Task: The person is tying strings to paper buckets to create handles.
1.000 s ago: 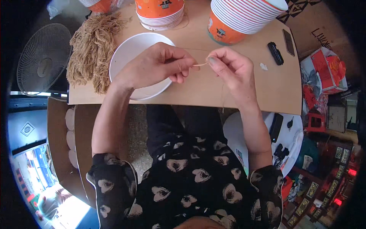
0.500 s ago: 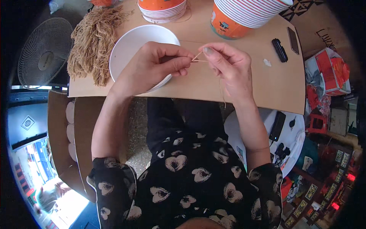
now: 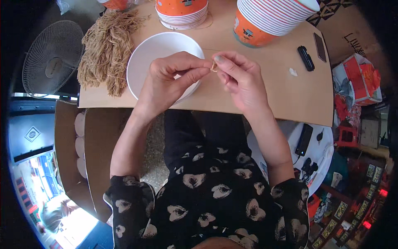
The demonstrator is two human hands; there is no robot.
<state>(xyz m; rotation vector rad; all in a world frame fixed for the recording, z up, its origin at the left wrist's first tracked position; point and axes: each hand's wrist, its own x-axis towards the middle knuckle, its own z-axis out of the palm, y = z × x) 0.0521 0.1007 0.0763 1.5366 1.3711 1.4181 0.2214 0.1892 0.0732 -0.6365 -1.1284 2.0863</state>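
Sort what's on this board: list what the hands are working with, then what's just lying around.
In use:
- left hand and right hand, pinching a short tan strand
- white bowl beneath them
- pile of tan strands

Lying about:
- stacks of orange-and-white bowls
- black oblong object
- dark flat device
- fan

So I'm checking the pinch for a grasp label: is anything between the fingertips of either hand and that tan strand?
Nothing visible. The left hand and right hand both pinch the tan strand directly, just above the rim of the white bowl.
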